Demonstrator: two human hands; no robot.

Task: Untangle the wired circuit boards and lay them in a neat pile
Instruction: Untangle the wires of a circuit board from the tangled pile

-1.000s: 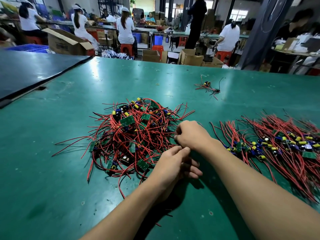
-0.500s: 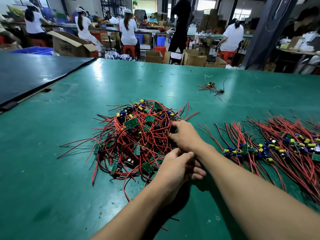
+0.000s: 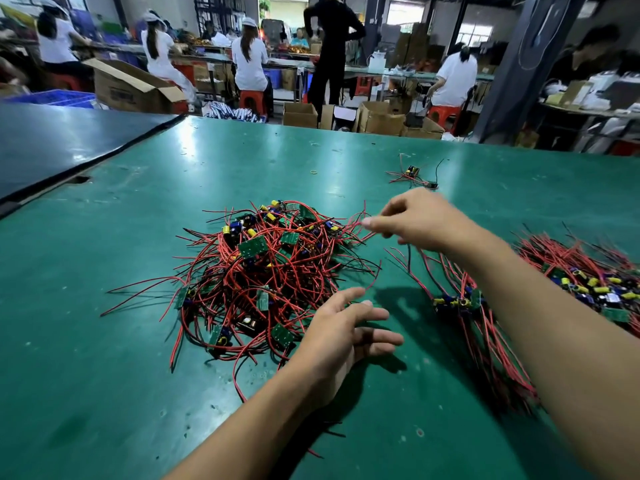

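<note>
We see the tangle [image 3: 263, 271] heaped mid-table on the green table [image 3: 104, 393]: small green circuit boards, yellow and blue parts, looping red wires. A straighter pile [image 3: 571, 271] lies at the right edge, with a small bundle [image 3: 457, 301] between the two. The right hand [image 3: 415, 220] pinches a red wire [image 3: 353, 225] rising from the tangle's right side, though blur softens the grip. The left hand [image 3: 346, 327] hangs at the near edge, fingers spread and loose. Beyond the table stand open cardboard boxes [image 3: 135, 88] and a blue crate [image 3: 52, 97] — we cannot tell their contents.
</note>
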